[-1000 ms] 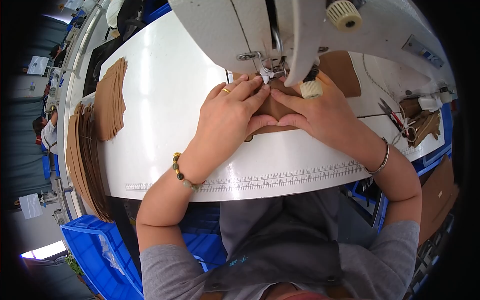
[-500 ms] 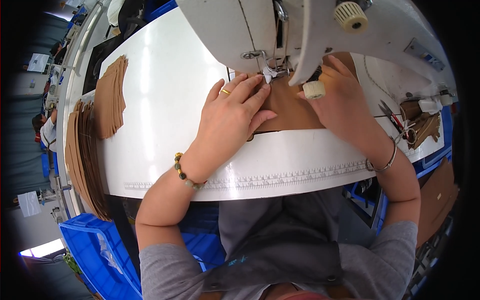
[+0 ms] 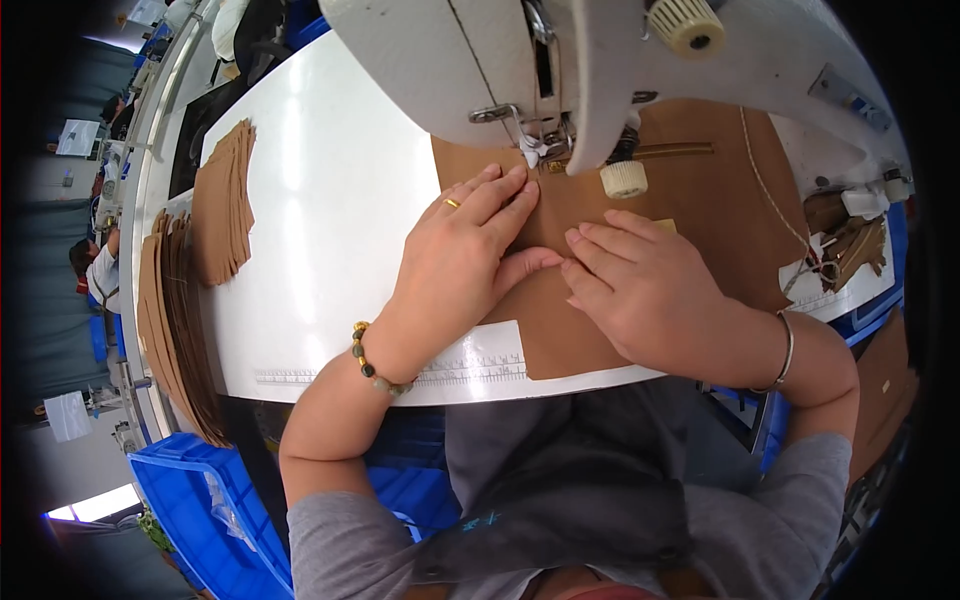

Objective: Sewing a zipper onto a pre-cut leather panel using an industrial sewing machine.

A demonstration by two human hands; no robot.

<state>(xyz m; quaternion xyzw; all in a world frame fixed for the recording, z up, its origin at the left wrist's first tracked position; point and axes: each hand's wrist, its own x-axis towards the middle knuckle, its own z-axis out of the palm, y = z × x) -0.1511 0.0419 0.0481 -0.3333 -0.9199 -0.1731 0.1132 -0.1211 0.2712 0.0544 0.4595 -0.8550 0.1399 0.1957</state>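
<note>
A large brown fabric panel lies on the white table under the white sewing machine. Its far part passes beneath the presser foot. My left hand rests flat on the panel's left side, fingertips just in front of the foot and thumb stretched to the right. To the right of it, my right hand lies with fingers extended on the panel, near the left thumb. A zipper-like strip shows in the panel beyond the machine's cream knob. A small yellowish patch peeks out behind my right fingers.
Stacked brown pieces lie on the table's left, with another stack at its edge. Brown scraps sit at the far right. A printed ruler runs along the front edge; a blue crate stands lower left.
The brown panel has shifted and now spreads over the front edge and the right side, covering the scissors. My right hand has come nearer and left from beside the knob; my left hand barely moved.
</note>
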